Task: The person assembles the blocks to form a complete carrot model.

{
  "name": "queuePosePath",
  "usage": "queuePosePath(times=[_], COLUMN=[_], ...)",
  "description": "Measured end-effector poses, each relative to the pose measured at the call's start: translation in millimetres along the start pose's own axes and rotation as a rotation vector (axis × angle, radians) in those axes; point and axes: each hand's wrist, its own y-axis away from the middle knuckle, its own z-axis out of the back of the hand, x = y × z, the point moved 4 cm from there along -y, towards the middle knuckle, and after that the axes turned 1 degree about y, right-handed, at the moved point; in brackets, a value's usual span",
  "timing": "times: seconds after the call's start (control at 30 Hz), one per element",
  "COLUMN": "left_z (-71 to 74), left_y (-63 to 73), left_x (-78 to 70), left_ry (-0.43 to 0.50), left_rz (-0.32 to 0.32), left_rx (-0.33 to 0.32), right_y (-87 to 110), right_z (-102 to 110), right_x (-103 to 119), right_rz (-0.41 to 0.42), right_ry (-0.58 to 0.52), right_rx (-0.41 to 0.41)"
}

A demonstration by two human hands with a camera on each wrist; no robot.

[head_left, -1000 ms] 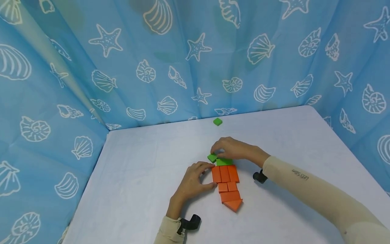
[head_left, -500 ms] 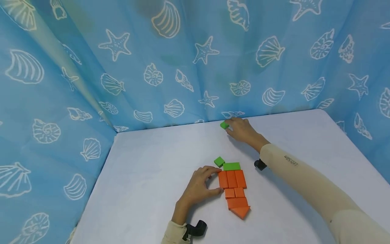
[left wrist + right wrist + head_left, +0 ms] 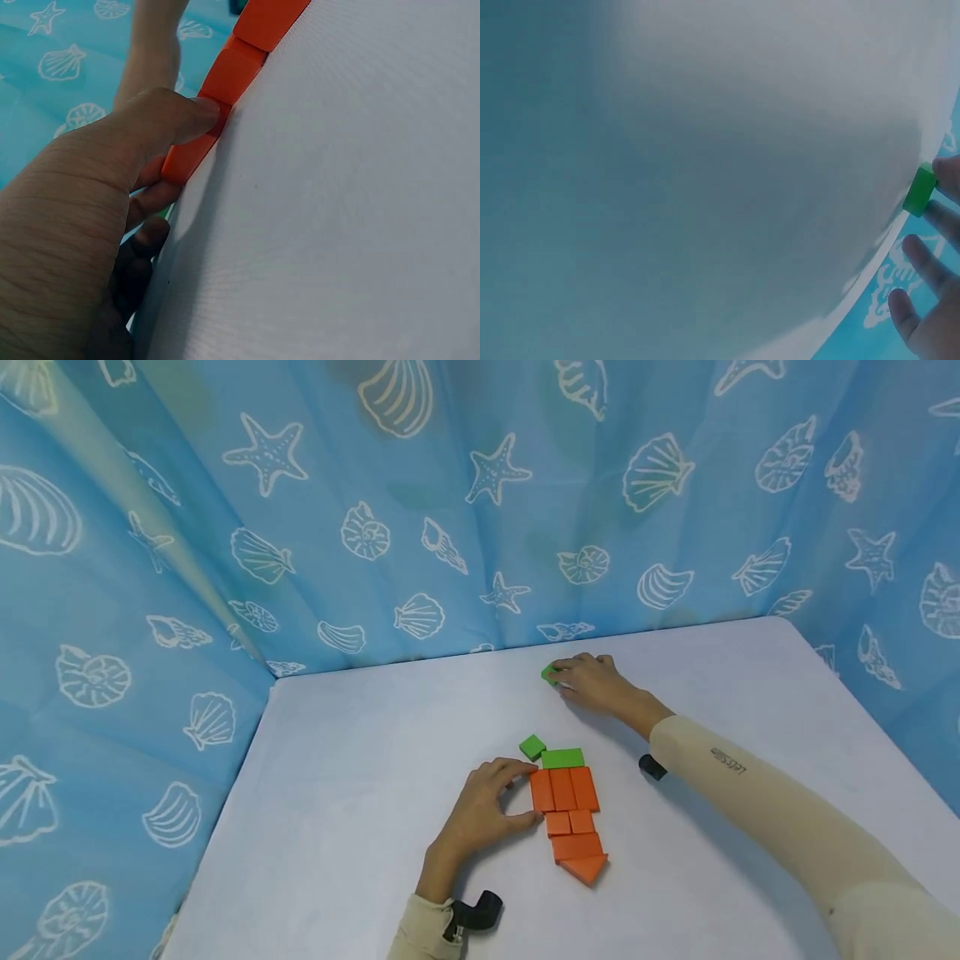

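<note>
Orange blocks [image 3: 563, 789] lie flat on the white table in a tapering shape, with an orange triangle block [image 3: 586, 868] at the near end. A green rectangular block [image 3: 562, 758] touches the top of the shape, and a green diamond-shaped block [image 3: 532, 747] sits beside its upper left corner. My left hand [image 3: 480, 806] holds the leftmost tall orange block between thumb and forefinger at its two ends; the left wrist view shows the thumb [image 3: 199, 120] against the orange edge. Farther back, my right hand [image 3: 594, 683] pinches another green block [image 3: 920, 190], partly hidden by the fingers in the head view.
A white cloth covers the table [image 3: 360, 760]. Behind it and along both sides hangs a blue curtain [image 3: 315, 527] with white shells and starfish, close to the far edge where the right hand is. A black camera mount [image 3: 480, 912] sits on the left wrist.
My right hand has left the green blocks above the orange shape, reached to the far edge and taken hold of the green block there. The left hand stays at the orange blocks.
</note>
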Motion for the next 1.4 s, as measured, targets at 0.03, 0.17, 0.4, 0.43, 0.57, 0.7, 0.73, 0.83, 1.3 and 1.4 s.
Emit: queuePosePath(times=[0.03,0.17,0.4,0.43,0.57,0.7,0.73,0.83,1.3,1.4], left_z=[2.0,7.4,4.8,4.2,2.8,3.3,3.6,4.0,4.5,5.3], left_y=[-1.0,-6.4,-9.9,-9.9,-10.1,-11.0,-11.2,-10.9,-11.0,-10.4], left_x=[0.8,4.3,8.0,8.0,8.0,7.0,6.6,6.6,10.0,10.6], left_ry=[-0.003,-0.011,-0.008,-0.007,0.005,0.015,0.017,0.017,0.036,0.035], left_rz=[-0.002,-0.014,0.017,0.018,0.023,0.008,0.004,-0.002,0.017,0.018], left_rx=[0.0,-0.004,0.014,0.013,0.018,0.012,0.008,0.006,0.019,0.014], right_y=[3.8,21.5,57.4,61.7,76.2,88.1,90.9,97.9,115.7,116.6], right_z=[0.5,5.4,3.3,2.1,-1.3,-4.0,-4.4,-6.0,-8.2,-10.4], right_x=[0.1,3.2,7.7,8.0,9.3,10.7,11.2,12.9,22.3,23.5], right_rz=[0.007,0.027,0.072,0.075,0.077,0.082,0.084,0.094,0.09,0.091], right_ry=[-0.002,-0.007,-0.023,-0.027,-0.05,-0.073,-0.08,-0.085,-0.142,-0.15], right_rx=[-0.001,0.001,-0.001,0.0,-0.007,-0.024,-0.027,-0.031,-0.027,-0.027])
